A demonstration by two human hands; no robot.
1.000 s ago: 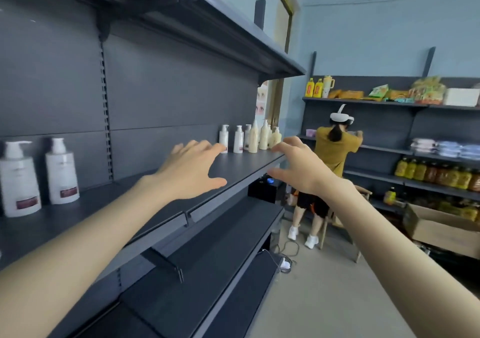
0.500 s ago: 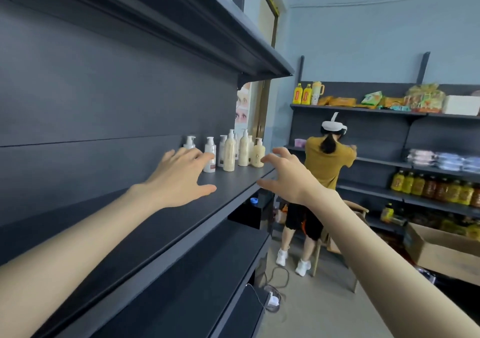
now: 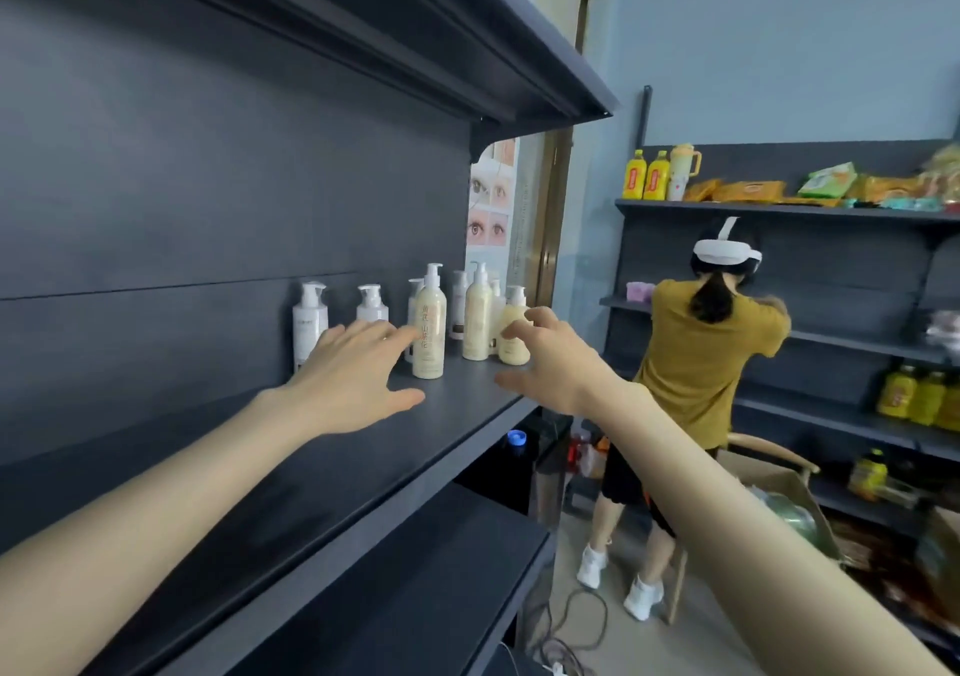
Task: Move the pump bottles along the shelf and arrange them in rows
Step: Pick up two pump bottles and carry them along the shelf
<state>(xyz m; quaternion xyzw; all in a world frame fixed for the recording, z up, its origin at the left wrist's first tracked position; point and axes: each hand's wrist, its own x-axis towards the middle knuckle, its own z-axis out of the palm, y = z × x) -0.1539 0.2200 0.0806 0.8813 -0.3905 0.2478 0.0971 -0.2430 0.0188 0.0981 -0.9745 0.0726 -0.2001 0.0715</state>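
Nearest me, both bare forearms are hanging out over the dark shelf (image 3: 363, 478), carrying nothing. A lower shelf (image 3: 415, 597) is sitting beneath the wrists.

The left hand (image 3: 353, 379) is released: fingers straight and spread, palm down, hovering just above the shelf board. The right hand (image 3: 550, 358) is released too, with fingers loosely curved, thumb splayed low, grasping nothing.

The pump bottles are standing just beyond both sets of fingertips, bunched at the shelf's far end.
- A tall cream bottle (image 3: 429, 332) is standing upright between the two hands, right at the left index tip. I cannot tell if there is contact.
- A white pump bottle (image 3: 309, 322) is standing behind the left hand's outer fingers, by the back panel, its base hidden by the hand.
- A second white bottle (image 3: 371, 303) is showing above the left knuckles.
- A short cream bottle (image 3: 511, 311) is sitting behind the right fingertips, partly covered by them. I cannot tell if they are touching it.
- Another tall cream bottle (image 3: 477, 316) is standing just beside it, on the left-hand side.
- More bottles (image 3: 460, 301) are crowding behind, and I am not able to count them.

Past the right hand, a person in a mustard shirt (image 3: 706, 353) wearing a white headset (image 3: 727, 251) is standing back-turned at the far shelving (image 3: 831, 280), which is carrying yellow bottles (image 3: 647, 176) and packets.
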